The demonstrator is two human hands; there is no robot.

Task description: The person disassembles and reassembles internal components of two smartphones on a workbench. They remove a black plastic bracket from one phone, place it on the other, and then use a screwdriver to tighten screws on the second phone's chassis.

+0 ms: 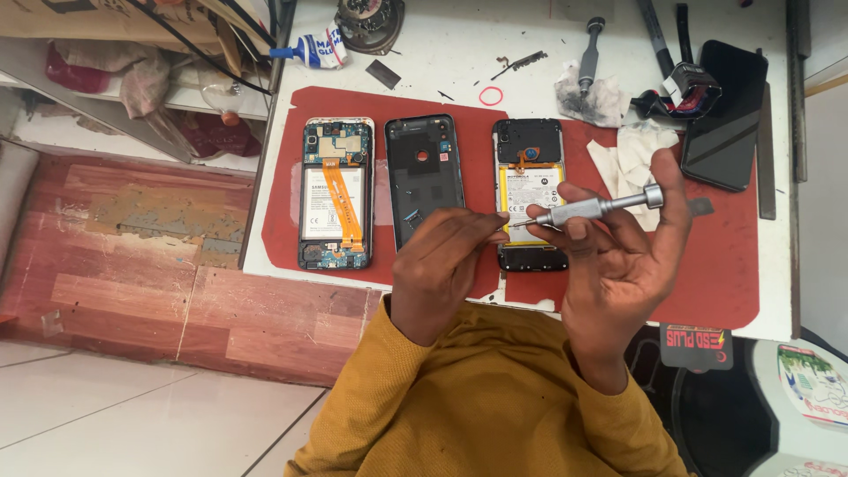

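Note:
My right hand (618, 256) holds a small silver precision screwdriver (594, 208), its tip pointing left. My left hand (442, 265) pinches at that tip with fingers closed; whether a screw sits between them is too small to tell. Both hands hover over a red work mat (707, 265). Under them lies an opened phone with a yellow-edged battery (528, 190). To its left rest a black back cover (424, 177) and another opened phone with an orange flex cable (336, 193).
A dark intact phone (726, 115) lies at the mat's right, next to white tissue (629, 155). A second screwdriver (590, 53), a glue tube (314, 50), a red ring (491, 95) and black tools sit at the white table's back. Floor and shelf lie left.

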